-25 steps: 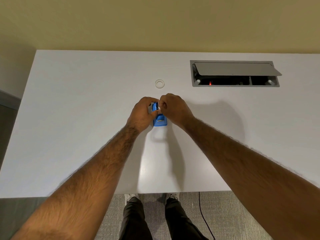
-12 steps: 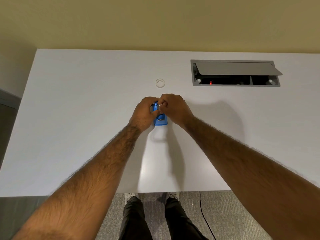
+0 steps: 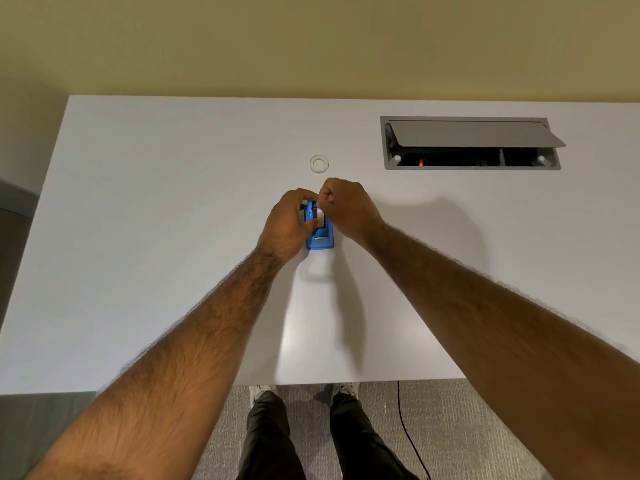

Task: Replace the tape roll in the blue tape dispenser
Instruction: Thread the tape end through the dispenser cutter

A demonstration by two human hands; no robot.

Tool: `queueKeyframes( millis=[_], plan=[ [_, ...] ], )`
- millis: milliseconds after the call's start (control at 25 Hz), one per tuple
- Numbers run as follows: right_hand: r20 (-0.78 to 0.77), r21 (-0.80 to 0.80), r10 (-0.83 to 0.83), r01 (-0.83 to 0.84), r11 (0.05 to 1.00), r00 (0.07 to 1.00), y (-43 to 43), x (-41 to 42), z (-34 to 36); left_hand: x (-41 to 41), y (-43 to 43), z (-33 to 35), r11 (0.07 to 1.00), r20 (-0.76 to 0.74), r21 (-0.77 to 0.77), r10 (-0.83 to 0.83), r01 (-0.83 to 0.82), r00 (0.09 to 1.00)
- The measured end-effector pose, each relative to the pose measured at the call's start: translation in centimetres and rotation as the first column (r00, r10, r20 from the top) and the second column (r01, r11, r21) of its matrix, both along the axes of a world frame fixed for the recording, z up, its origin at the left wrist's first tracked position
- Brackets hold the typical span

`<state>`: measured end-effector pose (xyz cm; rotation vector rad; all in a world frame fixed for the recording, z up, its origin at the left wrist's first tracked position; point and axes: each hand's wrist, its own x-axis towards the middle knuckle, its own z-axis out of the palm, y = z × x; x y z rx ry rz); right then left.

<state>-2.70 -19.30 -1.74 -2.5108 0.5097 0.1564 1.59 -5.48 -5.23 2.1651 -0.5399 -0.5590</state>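
Observation:
The blue tape dispenser (image 3: pixel 320 237) stands on the white table (image 3: pixel 138 237), its cutter end toward me. My left hand (image 3: pixel 285 223) grips its left side, thumb across the top. My right hand (image 3: pixel 346 209) is curled over the far right part and pinches a white tape roll (image 3: pixel 320 214) sitting in the dispenser's well. Most of that roll is hidden by my fingers. A second, small white ring of tape (image 3: pixel 319 164) lies flat on the table just beyond both hands.
An open grey cable box (image 3: pixel 471 143) with its flap raised is set into the table at the back right. The table's near edge runs above my legs and a black cord (image 3: pixel 407 431) on the carpet. A yellow wall stands behind.
Both hands stay on the dispenser. My right hand's fingers have shifted slightly over the roll, which now shows a little more white between the hands.

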Motion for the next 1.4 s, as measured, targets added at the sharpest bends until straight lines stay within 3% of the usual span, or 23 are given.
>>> queueKeyframes(
  millis=[280, 960, 1400],
  plan=[
    [0.023, 0.132, -0.046, 0.043, 0.990, 0.999, 0.1, -1.0, 0.3, 0.3, -0.2, -0.1, 1.000, -0.044, -0.003, -0.013, 0.012, 0.999],
    [0.036, 0.006, 0.091, -0.091, 0.996, 0.995, -0.8, -0.2, -0.4, 0.0, -0.2, 0.1, 1.000, -0.022, 0.001, -0.010, 0.010, 1.000],
    [0.041, -0.004, 0.079, -0.079, 0.997, 0.996, -0.6, 0.2, -0.2, 0.5, -0.1, -0.2, 0.999, -0.010, 0.016, -0.038, 0.038, 0.999]
  ],
)
